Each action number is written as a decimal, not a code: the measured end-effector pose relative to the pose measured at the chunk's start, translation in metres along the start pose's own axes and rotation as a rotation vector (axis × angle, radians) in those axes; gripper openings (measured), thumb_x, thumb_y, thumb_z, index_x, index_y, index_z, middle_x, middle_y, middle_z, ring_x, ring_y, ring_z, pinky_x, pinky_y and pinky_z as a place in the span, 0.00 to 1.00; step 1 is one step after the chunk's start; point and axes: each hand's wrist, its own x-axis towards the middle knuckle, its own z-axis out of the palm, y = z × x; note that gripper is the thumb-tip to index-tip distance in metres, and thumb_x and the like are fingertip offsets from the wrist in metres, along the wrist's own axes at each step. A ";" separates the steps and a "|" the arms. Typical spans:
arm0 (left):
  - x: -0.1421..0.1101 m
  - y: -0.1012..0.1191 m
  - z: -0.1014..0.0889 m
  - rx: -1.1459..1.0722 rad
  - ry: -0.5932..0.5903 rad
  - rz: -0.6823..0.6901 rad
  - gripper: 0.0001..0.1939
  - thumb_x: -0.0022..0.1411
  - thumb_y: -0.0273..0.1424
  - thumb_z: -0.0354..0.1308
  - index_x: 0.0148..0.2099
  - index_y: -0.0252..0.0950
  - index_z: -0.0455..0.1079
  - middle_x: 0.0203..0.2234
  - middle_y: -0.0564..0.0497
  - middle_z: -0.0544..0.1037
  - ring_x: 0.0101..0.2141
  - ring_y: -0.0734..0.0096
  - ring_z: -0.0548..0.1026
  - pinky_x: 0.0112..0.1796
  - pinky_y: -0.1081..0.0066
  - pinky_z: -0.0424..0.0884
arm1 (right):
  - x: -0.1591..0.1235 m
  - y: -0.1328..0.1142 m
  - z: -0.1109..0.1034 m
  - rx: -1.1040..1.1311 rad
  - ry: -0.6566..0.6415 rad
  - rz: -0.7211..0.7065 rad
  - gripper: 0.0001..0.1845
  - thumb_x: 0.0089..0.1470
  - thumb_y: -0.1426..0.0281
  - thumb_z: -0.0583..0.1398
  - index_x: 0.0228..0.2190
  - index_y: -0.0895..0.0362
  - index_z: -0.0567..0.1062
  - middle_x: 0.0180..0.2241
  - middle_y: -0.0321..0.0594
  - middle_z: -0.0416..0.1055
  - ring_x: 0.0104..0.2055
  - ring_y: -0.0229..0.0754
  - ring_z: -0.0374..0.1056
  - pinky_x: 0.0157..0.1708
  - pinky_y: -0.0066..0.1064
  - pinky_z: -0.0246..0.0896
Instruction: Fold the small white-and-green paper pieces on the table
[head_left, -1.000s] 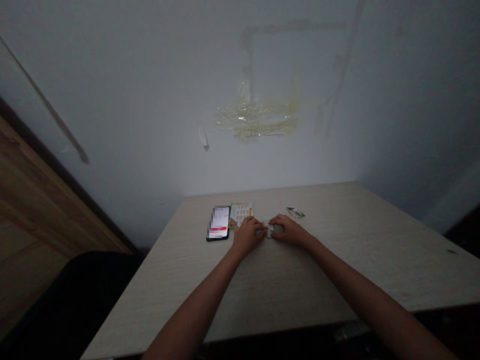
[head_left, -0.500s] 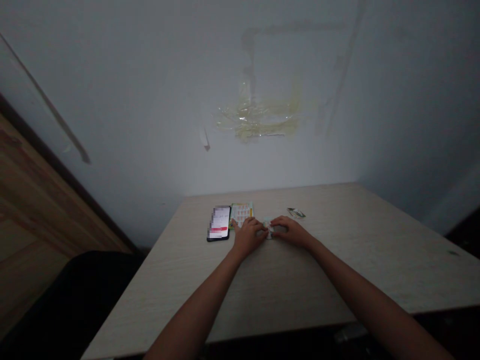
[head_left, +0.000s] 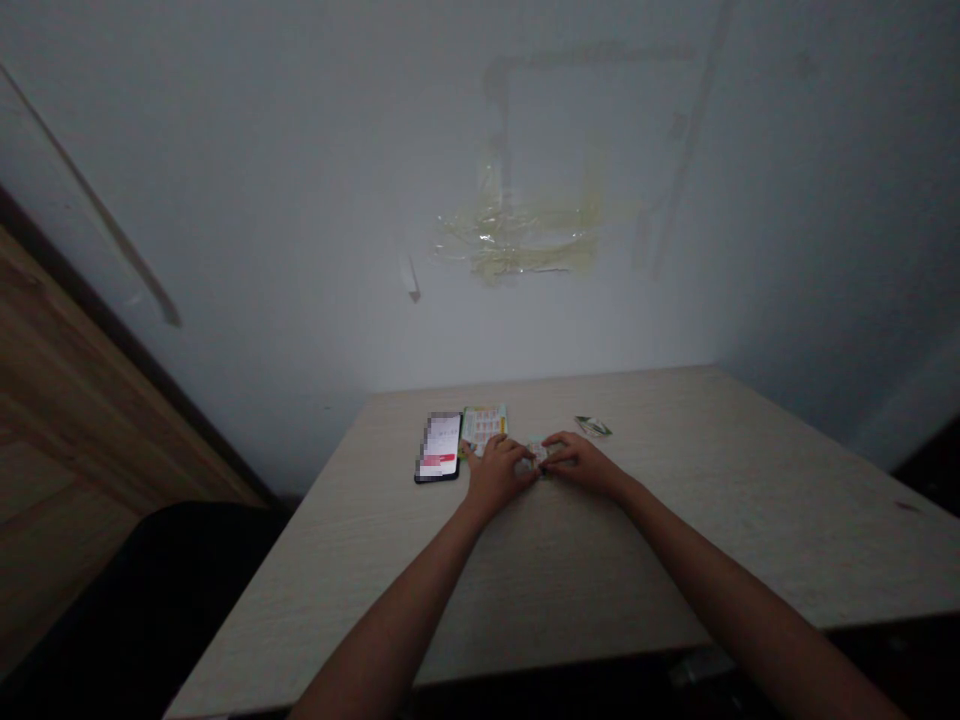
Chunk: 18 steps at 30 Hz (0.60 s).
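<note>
A small pale printed paper (head_left: 538,452) lies on the table between my hands, its near edge partly covered by fingertips. My left hand (head_left: 499,472) holds its left side with bent fingers, the thumb stretched out toward a printed card (head_left: 486,425) with rows of small pictures. From the right, my right hand (head_left: 583,462) has thumb and fingers closed on the paper's other side. Left of the card lies a phone (head_left: 439,448), its screen lit with a red bar. Fine print on the small paper is too small to read.
The pale wooden table (head_left: 600,570) meets a wall (head_left: 300,200) marked with old yellowed tape (head_left: 517,245). A crumpled green-and-white scrap (head_left: 593,427) lies beyond my right hand. Something dark (head_left: 150,600) stands beside the table's left edge.
The fingertips of my right hand have shifted slightly down and left along the small paper. My left hand has barely moved; the phone and card stay in place.
</note>
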 end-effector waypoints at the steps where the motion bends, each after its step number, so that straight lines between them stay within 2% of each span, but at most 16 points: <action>1: 0.000 0.000 0.000 0.007 -0.004 -0.007 0.12 0.59 0.43 0.61 0.45 0.52 0.75 0.46 0.53 0.77 0.58 0.50 0.62 0.54 0.24 0.29 | 0.000 0.000 0.000 -0.007 -0.002 0.008 0.09 0.55 0.63 0.63 0.37 0.49 0.82 0.50 0.44 0.71 0.52 0.46 0.67 0.55 0.41 0.60; 12: 0.000 0.002 -0.003 -0.004 -0.031 -0.018 0.12 0.59 0.44 0.60 0.45 0.53 0.75 0.47 0.54 0.78 0.59 0.52 0.61 0.56 0.26 0.29 | 0.004 0.003 0.009 -0.100 0.124 0.065 0.08 0.55 0.65 0.63 0.36 0.51 0.82 0.54 0.48 0.66 0.56 0.48 0.62 0.59 0.45 0.55; 18: 0.001 0.004 -0.005 0.003 -0.047 -0.027 0.12 0.59 0.44 0.61 0.44 0.52 0.75 0.47 0.54 0.77 0.58 0.52 0.62 0.55 0.26 0.30 | 0.006 0.004 0.010 -0.129 0.125 0.099 0.10 0.57 0.64 0.61 0.37 0.52 0.82 0.54 0.48 0.66 0.57 0.49 0.62 0.59 0.46 0.56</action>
